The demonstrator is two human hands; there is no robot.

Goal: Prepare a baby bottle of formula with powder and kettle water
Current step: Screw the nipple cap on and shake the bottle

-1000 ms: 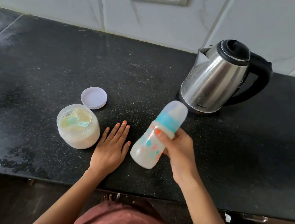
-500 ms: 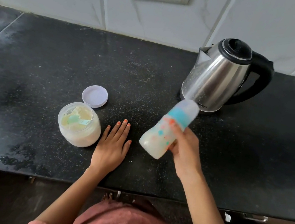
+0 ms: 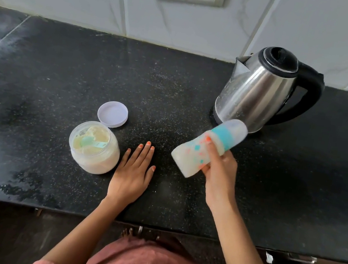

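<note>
**Q:** which step is this, imo?

**A:** Looks like mixing, tbh. Right hand has fingers + thumb wrapped round the baby bottle, held tilted above the counter. Teal collar & frosted cap poke out past the fingertips toward the steel kettle. Contents look milky and blurry. Left hand lies flat w/ straight fingers, beside the open powder jar.

**Q:** next?

**A:** Prob needs a firm hold since it's smooth plastic, then a check for lumps.
</note>
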